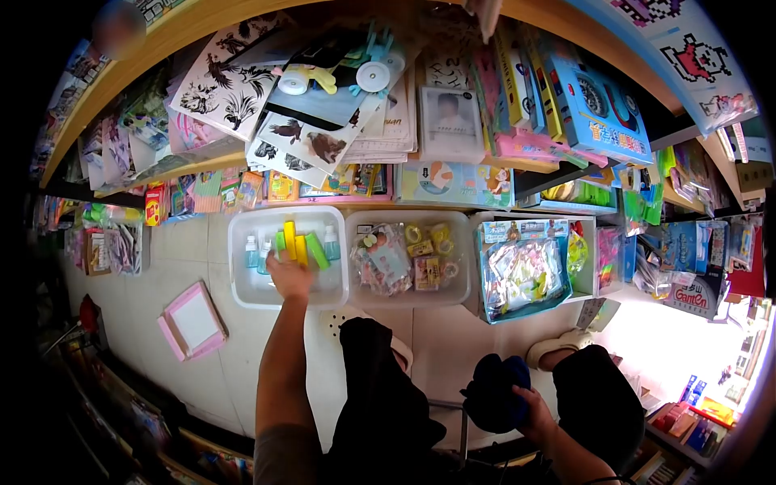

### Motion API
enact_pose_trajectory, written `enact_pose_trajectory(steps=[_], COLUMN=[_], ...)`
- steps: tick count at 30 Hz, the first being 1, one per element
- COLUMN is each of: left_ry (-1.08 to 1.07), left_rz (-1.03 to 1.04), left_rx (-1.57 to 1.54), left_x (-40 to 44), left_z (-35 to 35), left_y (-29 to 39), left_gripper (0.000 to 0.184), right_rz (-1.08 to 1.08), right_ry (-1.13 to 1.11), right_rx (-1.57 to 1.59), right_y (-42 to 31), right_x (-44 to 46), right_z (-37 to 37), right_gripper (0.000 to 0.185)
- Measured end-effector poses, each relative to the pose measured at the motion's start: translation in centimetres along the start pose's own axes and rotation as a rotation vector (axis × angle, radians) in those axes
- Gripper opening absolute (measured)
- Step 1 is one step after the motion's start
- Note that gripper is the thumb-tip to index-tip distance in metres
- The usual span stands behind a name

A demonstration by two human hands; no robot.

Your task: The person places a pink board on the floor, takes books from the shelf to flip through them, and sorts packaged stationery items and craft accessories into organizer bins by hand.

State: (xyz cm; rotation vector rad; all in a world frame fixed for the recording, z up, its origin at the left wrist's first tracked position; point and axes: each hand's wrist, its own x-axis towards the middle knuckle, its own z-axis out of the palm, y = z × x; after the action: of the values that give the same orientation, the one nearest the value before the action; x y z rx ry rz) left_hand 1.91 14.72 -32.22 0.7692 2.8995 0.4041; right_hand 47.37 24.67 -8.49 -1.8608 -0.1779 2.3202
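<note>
My left hand (289,276) reaches down into the left translucent bin (342,283). Its fingers are bent against a small clear-blue bottle with a white top (264,262); they partly cover it. Beside the hand are yellow sticks (291,236) and green sticks (317,252). Another small blue bottle (251,252) stands at the bin's left, and a further blue bottle (331,242) at its right. Low down between the knees, my right hand (533,408) grips a dark blue, soft-looking bundle (495,394), whose exact kind I cannot make out.
A second bin (462,283) holds small packaged goods. Right of it sits a blue display box (485,303) of plastic packets. A pink-edged tray (218,323) lies on the tiled floor. Loaded shelves (388,162) rise in front, with tattoo-like sheets (230,77) and boxes (594,105).
</note>
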Motion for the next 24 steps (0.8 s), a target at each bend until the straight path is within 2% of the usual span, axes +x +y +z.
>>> enact_pose_trajectory(steps=[2, 5, 9, 12, 13, 16, 17, 21, 24], left_ry=[-0.067, -0.216, -0.337, -0.301, -0.229, -0.26, -0.169, -0.221, -0.348], left_rz=[0.372, 0.503, 0.416, 0.362, 0.337, 0.303, 0.445, 0.288, 0.246], left_rx=[0.117, 0.19, 0.347, 0.442, 0.414, 0.124, 0.013, -0.234, -0.215], left_x=[-0.6, -1.7, -0.9, -0.1, -0.1, -0.3, -0.3, -0.7, 0.1], left_z=[-0.1, 0.7, -0.7, -0.4, -0.7, -1.0, 0.7, 3.1, 3.2], left_y=[0.6, 1.5, 1.9, 0.8, 1.0, 2.7, 2.1, 4.2, 4.1], left_gripper=[0.041, 0.045, 0.047, 0.049, 0.049, 0.046, 0.041, 0.046, 0.045], right_rz=[0.001, 0.005, 0.011, 0.003, 0.008, 0.015, 0.012, 0.014, -0.008], right_ry=[-0.002, -0.003, 0.017, 0.008, 0.007, -0.002, -0.006, 0.001, -0.022], right_rx=[0.0, -0.002, 0.008, 0.016, 0.023, 0.034, 0.035, 0.041, -0.038], right_y=[0.1, 0.1, 0.2, 0.2, 0.2, 0.4, 0.4, 0.3, 0.4], right_x=[0.1, 0.3, 0.4, 0.5, 0.5, 0.8, 0.8, 0.6, 0.7], right_z=[0.0, -0.3, -0.7, -0.6, -0.6, -0.9, -0.9, -0.7, -0.7], right_gripper=[0.049, 0.049, 0.048, 0.047, 0.047, 0.046, 0.046, 0.045, 0.05])
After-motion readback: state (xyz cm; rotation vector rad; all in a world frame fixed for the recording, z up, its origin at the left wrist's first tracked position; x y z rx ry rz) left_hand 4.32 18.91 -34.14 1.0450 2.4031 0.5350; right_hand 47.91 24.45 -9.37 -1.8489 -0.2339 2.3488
